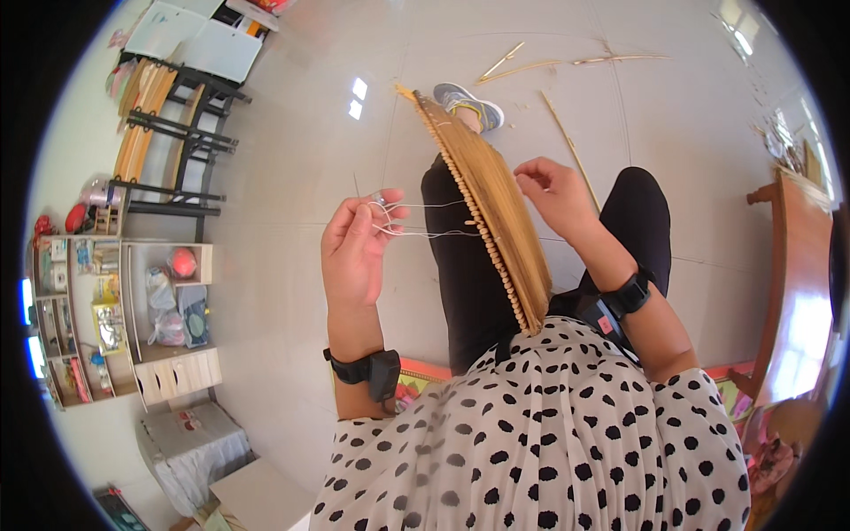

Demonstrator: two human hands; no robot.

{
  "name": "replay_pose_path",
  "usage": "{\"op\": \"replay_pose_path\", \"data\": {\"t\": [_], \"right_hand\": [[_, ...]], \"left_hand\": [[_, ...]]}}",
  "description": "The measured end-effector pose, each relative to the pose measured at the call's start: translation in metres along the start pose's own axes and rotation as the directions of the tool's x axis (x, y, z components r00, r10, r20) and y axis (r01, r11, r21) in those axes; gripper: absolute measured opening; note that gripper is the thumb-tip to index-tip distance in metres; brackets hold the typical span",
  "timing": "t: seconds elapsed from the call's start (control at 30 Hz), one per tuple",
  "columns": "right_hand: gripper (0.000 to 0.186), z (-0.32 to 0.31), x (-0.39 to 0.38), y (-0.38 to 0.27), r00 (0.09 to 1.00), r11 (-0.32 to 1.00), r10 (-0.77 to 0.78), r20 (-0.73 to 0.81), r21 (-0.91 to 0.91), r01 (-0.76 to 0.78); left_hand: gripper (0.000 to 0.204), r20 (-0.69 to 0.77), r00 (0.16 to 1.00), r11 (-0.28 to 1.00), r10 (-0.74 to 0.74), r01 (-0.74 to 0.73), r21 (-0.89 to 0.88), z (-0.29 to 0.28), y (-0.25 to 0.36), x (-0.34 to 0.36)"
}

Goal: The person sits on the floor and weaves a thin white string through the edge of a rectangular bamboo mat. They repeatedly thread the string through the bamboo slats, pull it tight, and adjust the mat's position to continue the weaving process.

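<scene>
A long panel of tan straw-like stalks (496, 195), laid side by side, slants from my waist out over my legs. White stitches cross its far end, and a row of cut stalk ends runs down its left edge. My left hand (354, 243) is closed on a thin needle (357, 184) and loops of white thread (425, 234). Two strands run from those fingers to the panel's left edge. At the opposite edge, my right hand (560, 196) has its fingers curled, with thumb and index fingertips meeting the panel's rim.
Loose stalks (567, 133) lie on the pale tiled floor beyond my shoe (469, 104). To the left are an open shelf unit (128, 310) and a black-framed rack (181, 133) with wooden boards. A wooden piece of furniture (788, 265) stands at the right.
</scene>
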State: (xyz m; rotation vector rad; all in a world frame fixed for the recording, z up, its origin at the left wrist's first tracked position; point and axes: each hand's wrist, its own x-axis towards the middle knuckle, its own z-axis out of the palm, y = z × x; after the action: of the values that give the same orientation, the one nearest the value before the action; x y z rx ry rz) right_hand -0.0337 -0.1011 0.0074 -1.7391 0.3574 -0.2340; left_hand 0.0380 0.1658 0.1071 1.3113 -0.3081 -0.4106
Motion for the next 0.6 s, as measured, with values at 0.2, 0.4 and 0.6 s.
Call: {"op": "replay_pose_path", "data": {"t": [0.2,0.4,0.6], "right_hand": [[0.016,0.002,-0.029,-0.091,0.978,0.976,-0.173,0.114,0.152,0.155],[0.025,0.018,-0.05,-0.131,0.926,0.931,-0.338,0.167,0.204,0.303],[0.015,0.026,-0.045,-0.114,0.928,0.877,-0.334,0.166,0.416,0.241]], "left_hand": [[0.017,0.189,0.981,0.991,0.037,-0.011,-0.133,0.022,0.024,-0.012],[0.016,0.171,0.981,0.986,0.094,-0.116,0.121,0.053,0.027,-0.017],[0.017,0.172,0.981,0.99,0.095,-0.112,0.09,0.063,0.029,-0.022]]}}
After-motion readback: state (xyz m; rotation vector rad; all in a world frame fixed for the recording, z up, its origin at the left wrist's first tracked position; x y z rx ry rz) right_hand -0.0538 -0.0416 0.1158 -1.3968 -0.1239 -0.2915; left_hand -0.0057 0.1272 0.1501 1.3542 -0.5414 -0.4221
